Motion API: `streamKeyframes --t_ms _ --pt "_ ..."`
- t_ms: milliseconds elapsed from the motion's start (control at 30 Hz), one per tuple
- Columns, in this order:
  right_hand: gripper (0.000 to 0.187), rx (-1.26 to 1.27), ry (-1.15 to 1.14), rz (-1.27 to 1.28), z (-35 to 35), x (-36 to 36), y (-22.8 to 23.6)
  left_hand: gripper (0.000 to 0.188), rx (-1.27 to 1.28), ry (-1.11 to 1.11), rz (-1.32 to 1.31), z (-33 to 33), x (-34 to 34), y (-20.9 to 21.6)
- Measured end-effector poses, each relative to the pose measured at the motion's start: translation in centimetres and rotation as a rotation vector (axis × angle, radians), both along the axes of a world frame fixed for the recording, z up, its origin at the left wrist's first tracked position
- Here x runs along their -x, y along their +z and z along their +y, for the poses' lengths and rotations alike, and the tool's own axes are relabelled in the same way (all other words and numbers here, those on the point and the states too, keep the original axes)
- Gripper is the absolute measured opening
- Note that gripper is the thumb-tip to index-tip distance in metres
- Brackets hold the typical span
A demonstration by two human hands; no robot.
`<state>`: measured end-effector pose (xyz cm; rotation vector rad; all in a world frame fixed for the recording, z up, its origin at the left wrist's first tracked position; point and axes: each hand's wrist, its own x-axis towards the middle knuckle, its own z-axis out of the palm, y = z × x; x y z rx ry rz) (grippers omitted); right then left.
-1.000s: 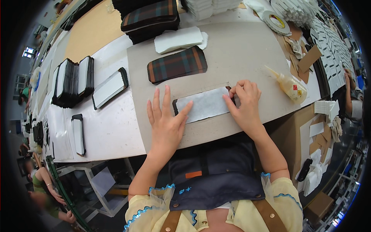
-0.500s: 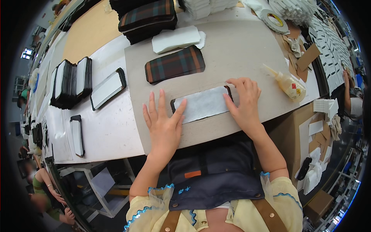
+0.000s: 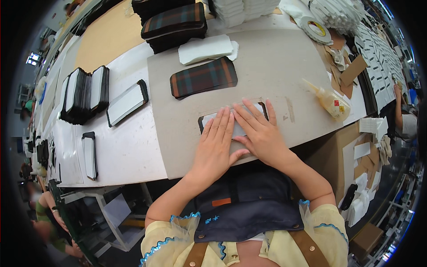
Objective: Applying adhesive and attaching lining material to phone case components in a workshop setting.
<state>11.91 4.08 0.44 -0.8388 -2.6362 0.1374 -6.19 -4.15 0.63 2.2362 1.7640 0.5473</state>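
Note:
A small oblong panel, a white sheet (image 3: 239,130) on a dark backing with rounded corners, lies on the grey board (image 3: 284,53) in front of me. My left hand (image 3: 215,144) presses flat over its left half, fingers straight. My right hand (image 3: 262,135) lies flat over the right half, and the two hands' fingertips nearly meet at the middle. Only the panel's dark corners and a strip of white show around the fingers. Just beyond it rests a dark plaid fabric piece (image 3: 204,78), with white oblong sheets (image 3: 204,50) farther back.
Plaid-topped pieces (image 3: 174,21) are stacked at the back. Dark-edged white panels (image 3: 84,95) stand packed together at left, near a single panel (image 3: 127,103) and a narrow one (image 3: 89,155). To the right lie a squeeze bottle (image 3: 332,104) and a tape roll (image 3: 316,30).
Both hands have moved inward from the panel's ends onto its white face and now lie flat. The panel itself looks hardly moved.

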Motion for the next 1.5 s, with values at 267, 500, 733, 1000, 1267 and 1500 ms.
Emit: streamKeyframes --t_ms 267,500,733,1000,1267,1500 --pt "0.085 0.161 -0.187 -0.016 -1.1 -2.0 -0.1 0.106 0.076 0.196 0.214 -2.4 1.2 -0.3" --pt "0.092 0.202 0.041 -0.151 -3.8 -2.2 0.8 0.103 0.129 -0.01 0.158 -3.8 -0.5 0.3" --pt "0.097 0.141 -0.183 -0.063 -1.7 -4.4 0.7 0.1 0.101 0.135 0.212 -5.0 1.7 0.5" --pt "0.098 0.141 -0.178 -0.056 -0.2 -4.5 -0.3 0.097 0.126 0.191 0.289 -5.3 2.0 -0.1" --pt "0.047 -0.153 -0.628 0.269 0.1 -16.6 2.6 0.098 -0.091 0.331 0.041 -4.4 2.2 -1.3" --pt "0.032 -0.529 -1.097 0.248 -1.3 -34.3 5.4 0.077 -0.228 0.384 0.072 -4.3 1.7 -1.8"
